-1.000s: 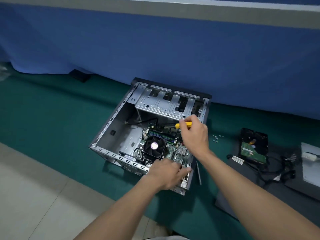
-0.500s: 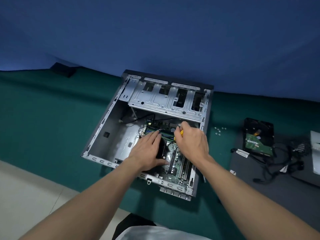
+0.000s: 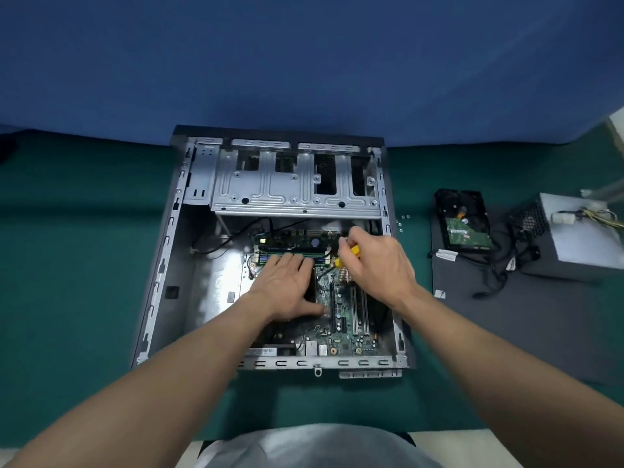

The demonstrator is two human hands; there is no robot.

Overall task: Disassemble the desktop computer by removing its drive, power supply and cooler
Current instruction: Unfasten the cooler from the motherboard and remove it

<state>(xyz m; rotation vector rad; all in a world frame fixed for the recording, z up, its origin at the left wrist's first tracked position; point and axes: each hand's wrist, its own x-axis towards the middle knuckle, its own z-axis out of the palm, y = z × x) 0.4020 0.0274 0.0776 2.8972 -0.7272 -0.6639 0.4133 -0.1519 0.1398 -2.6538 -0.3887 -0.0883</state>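
Inside the open computer case (image 3: 162,265), the left hand (image 3: 287,288) lay flat, fingers straight, on the cooler (image 3: 311,292); the right hand (image 3: 378,261) gripped a yellow screwdriver (image 3: 354,250) just beside it. The hard drive (image 3: 464,221) and power supply (image 3: 574,231) lay outside, rightward.

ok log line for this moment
left hand flat on black cooler fan | right hand grips yellow-handled screwdriver | green-board hard drive, grey power supply box outside open metal case

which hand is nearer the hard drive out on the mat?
Right. The right hand, gripping a yellow screwdriver, is inside the case near its right wall, the side facing the hard drive. The left hand lies flat farther left, mid-case.
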